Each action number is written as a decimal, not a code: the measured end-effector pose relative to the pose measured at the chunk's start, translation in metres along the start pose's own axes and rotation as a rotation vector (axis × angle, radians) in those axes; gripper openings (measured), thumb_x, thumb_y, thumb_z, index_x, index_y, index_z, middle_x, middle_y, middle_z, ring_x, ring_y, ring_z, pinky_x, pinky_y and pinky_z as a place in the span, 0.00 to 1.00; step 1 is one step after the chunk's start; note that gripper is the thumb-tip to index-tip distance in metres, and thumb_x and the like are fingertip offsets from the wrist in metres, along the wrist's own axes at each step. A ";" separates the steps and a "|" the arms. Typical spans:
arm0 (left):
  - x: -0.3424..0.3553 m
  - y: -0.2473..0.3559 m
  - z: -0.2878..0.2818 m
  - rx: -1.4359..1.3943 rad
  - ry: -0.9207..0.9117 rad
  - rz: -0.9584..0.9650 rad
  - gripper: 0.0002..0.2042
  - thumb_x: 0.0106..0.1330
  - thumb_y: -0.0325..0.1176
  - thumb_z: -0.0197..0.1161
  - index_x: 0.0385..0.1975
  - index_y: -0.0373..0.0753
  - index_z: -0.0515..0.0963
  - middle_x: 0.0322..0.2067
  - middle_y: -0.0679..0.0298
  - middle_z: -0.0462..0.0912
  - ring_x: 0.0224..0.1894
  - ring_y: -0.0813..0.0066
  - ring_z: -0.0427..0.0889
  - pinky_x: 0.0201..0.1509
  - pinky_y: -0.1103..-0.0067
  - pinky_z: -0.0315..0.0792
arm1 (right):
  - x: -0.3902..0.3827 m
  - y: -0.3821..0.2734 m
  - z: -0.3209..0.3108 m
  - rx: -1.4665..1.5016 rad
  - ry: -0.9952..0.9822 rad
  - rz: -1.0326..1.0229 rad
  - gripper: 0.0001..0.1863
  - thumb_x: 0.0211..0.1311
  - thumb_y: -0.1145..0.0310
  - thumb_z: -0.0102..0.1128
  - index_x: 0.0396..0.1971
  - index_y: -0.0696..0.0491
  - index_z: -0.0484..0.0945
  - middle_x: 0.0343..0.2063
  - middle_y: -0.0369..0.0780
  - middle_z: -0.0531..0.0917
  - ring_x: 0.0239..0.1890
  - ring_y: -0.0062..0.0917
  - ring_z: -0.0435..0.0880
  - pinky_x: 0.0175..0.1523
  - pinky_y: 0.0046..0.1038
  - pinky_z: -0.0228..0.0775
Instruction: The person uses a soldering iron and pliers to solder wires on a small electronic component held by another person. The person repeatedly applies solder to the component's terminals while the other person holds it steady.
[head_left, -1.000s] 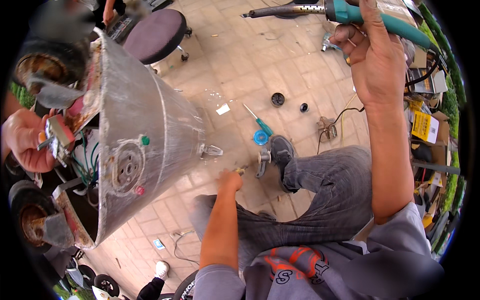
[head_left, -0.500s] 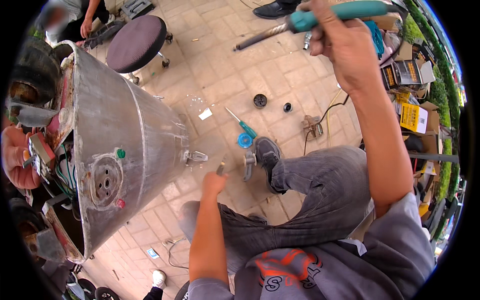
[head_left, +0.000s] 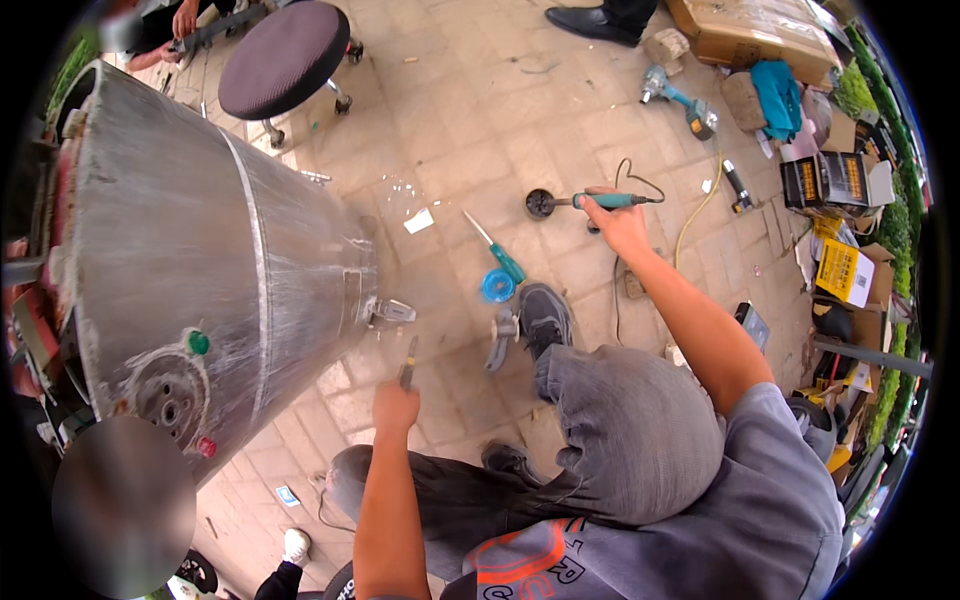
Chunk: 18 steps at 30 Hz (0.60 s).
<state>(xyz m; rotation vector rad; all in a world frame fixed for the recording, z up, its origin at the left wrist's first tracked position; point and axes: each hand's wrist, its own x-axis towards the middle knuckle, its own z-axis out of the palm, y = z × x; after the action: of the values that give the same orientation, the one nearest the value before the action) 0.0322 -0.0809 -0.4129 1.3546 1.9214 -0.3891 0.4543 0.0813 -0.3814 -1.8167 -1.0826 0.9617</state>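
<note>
My right hand (head_left: 622, 230) is closed around the green handle of a soldering iron (head_left: 607, 201). The iron lies level over the paving, its tip at a small round tin (head_left: 541, 204) of dark material. Down in front of me, my left hand (head_left: 396, 407) grips a slim blade-like tool (head_left: 409, 362), pointing away from me; its exact kind is unclear. Between the hands lie a green-handled screwdriver (head_left: 508, 263), a blue ring-shaped spool (head_left: 498, 286) and a grey metal clamp-like part (head_left: 501, 338) beside my shoe (head_left: 546, 318).
A large tapered metal shell (head_left: 185, 230) fills the left side, a latch (head_left: 394, 311) at its narrow end. Beyond it stands a round wheeled stool (head_left: 282, 62). A cordless power tool (head_left: 682, 103) and cardboard boxes (head_left: 755, 38) lie at right. Other people are at the edges.
My right hand has lowered the soldering iron from high at upper right to the tin on the ground. My left hand still holds its tool. The view has shifted; another person's hand left the shell's open end.
</note>
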 end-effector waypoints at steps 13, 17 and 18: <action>0.036 0.037 0.056 -0.128 0.206 0.028 0.14 0.59 0.40 0.65 0.34 0.34 0.82 0.42 0.48 0.78 0.45 0.49 0.78 0.52 0.63 0.73 | 0.015 0.051 0.024 -0.021 -0.033 0.003 0.23 0.57 0.59 0.72 0.43 0.63 0.82 0.23 0.34 0.81 0.24 0.14 0.75 0.29 0.21 0.67; 0.036 0.047 0.061 -0.147 0.213 0.111 0.15 0.60 0.41 0.65 0.35 0.32 0.81 0.42 0.49 0.78 0.46 0.48 0.78 0.52 0.63 0.72 | 0.013 0.049 0.023 -0.006 -0.024 0.028 0.22 0.57 0.59 0.72 0.43 0.63 0.82 0.24 0.34 0.81 0.24 0.14 0.74 0.29 0.21 0.67; 0.037 0.049 0.063 -0.147 0.217 0.128 0.16 0.60 0.41 0.65 0.35 0.32 0.81 0.42 0.49 0.78 0.46 0.48 0.78 0.52 0.63 0.72 | 0.013 0.048 0.022 0.011 -0.019 0.032 0.22 0.57 0.59 0.72 0.43 0.62 0.82 0.24 0.34 0.82 0.24 0.14 0.75 0.29 0.21 0.67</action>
<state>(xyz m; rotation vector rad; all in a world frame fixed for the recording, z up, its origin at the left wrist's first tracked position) 0.0949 -0.0750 -0.4739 1.4610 1.9798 -0.0380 0.4542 0.0839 -0.4358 -1.8242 -1.0601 1.0038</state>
